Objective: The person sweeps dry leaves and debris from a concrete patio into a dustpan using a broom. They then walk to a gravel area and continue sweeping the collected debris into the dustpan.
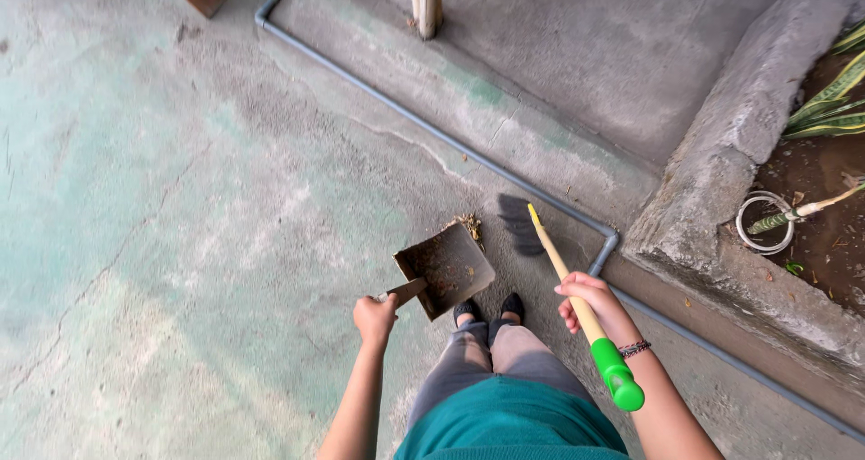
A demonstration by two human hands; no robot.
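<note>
My left hand [374,318] grips the handle of a rusty brown metal dustpan [446,268], whose open mouth faces up and away, with dirt lying inside it. A small pile of dry leaves [469,227] sits on the floor at the pan's far edge. My right hand [584,300] is closed around a broom handle [569,284] of pale wood with a green end grip [617,375]. The dark broom head [517,222] rests on the concrete just beyond the leaves. My two feet in dark shoes [489,310] stand right behind the pan.
A grey pipe [432,131] runs diagonally across the concrete floor and bends at a raised concrete planter curb [721,163]. In the planter are soil, striped green leaves [829,109] and a coiled hose ring [764,222]. A wooden post [425,0] stands at the top.
</note>
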